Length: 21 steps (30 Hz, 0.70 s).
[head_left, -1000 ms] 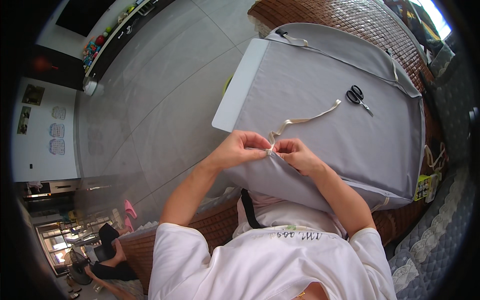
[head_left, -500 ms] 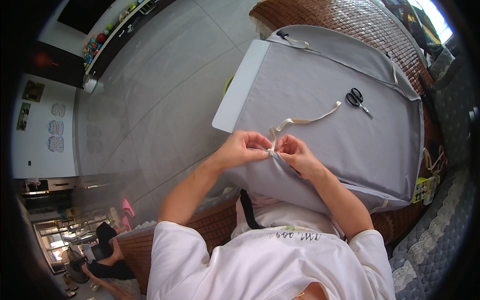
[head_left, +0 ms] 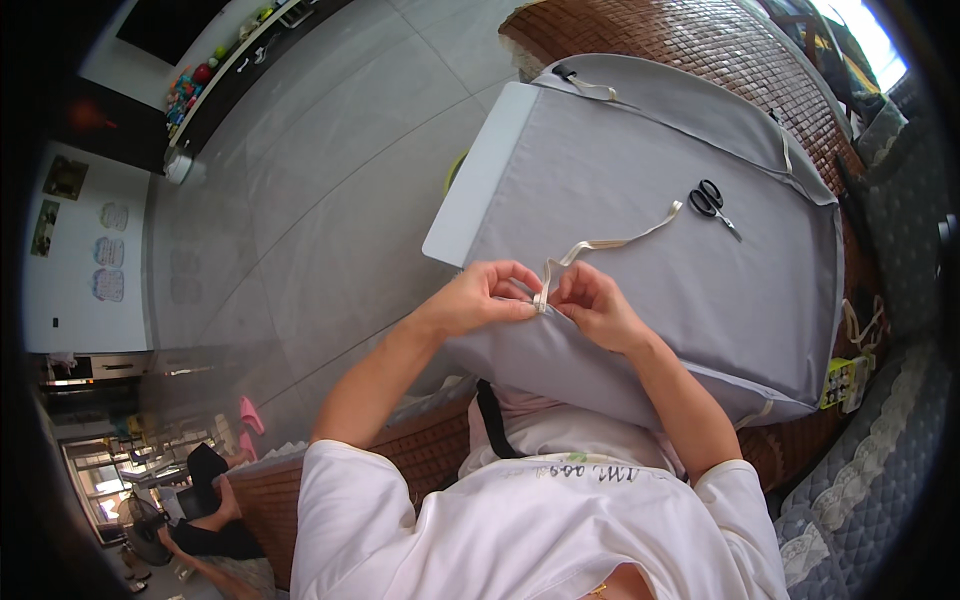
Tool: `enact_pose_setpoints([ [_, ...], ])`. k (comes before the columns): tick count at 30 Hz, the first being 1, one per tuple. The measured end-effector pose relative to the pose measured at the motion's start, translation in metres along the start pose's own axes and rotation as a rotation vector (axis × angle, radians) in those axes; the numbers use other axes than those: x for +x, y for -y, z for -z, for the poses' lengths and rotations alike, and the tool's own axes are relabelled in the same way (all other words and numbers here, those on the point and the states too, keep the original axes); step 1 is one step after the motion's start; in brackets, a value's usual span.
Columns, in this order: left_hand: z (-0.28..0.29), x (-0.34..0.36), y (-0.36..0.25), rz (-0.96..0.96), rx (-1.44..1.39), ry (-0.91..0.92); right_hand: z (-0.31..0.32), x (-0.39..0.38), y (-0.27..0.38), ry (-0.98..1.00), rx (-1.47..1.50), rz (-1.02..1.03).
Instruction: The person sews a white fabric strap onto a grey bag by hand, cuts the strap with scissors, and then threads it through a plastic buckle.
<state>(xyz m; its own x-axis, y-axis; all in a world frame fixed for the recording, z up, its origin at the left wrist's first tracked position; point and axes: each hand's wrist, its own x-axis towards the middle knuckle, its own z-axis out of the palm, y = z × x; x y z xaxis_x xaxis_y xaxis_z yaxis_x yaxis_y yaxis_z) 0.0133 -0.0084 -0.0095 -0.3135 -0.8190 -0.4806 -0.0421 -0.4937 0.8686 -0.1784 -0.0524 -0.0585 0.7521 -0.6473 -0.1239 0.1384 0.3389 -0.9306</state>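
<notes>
A large grey fabric cover (head_left: 730,290) lies spread across my lap and the surface ahead, with a pale board (head_left: 470,170) along its left side. My left hand (head_left: 490,295) is closed, pinching the cover's near hem where a cream tape (head_left: 590,245) is attached. Just right of it, my right hand (head_left: 595,305) pinches at that same join, its fingertips partly hidden. The tape's loose length runs up and right over the cover. Black-handled scissors (head_left: 710,200) lie on the cover beyond my right hand. More cream tapes show along the cover's far and near edges.
A woven brown mat (head_left: 640,40) is behind the cover. A quilted pad (head_left: 850,450) and a yellow-green pack (head_left: 838,385) are at right. Tiled floor (head_left: 300,200) stretches left, with pink slippers (head_left: 250,415). Another person's legs (head_left: 215,510) and a fan (head_left: 140,530) are at lower left.
Both hands stay at the hem with only small shifts of the fingers. The cover and scissors sit very slightly differently in the picture; little else differs.
</notes>
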Motion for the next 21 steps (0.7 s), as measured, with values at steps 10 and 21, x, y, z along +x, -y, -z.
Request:
enact_pose_setpoints([
  [10,-0.002,0.007,0.012,0.051,-0.086,0.055,-0.005,-0.003,-0.005,-0.050,-0.044,0.082],
  [21,-0.009,0.001,-0.002,-0.027,0.131,-0.090,-0.026,-0.004,0.033,-0.081,-1.109,0.705],
])
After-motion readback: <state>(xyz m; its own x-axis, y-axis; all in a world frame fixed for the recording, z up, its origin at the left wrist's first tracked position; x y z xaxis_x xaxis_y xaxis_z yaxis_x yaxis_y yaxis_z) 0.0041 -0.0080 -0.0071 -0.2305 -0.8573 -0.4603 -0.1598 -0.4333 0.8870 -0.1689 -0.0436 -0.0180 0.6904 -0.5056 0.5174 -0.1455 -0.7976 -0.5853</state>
